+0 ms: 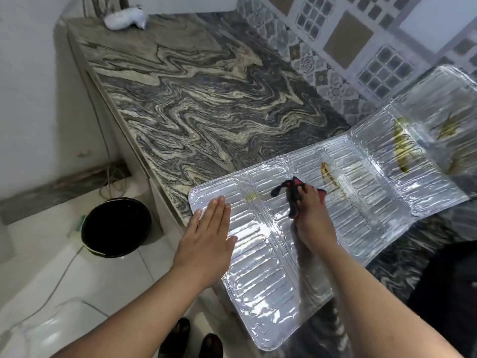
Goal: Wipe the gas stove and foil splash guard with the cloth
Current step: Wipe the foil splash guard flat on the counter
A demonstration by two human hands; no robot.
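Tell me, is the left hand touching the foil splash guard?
Touching. The head view shows the left hand lying flat, palm down, on the foil splash guard near its corner.

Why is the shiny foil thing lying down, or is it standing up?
Lying down: the foil splash guard is spread flat on the counter.

Soft, even daylight fills the scene, with bright glare patches on the foil sheet (271, 254) and only a faint shadow under the right hand (313, 218). The wide lens bends the bench (206, 99) edges and walls. The far right foil is motion-blurred.
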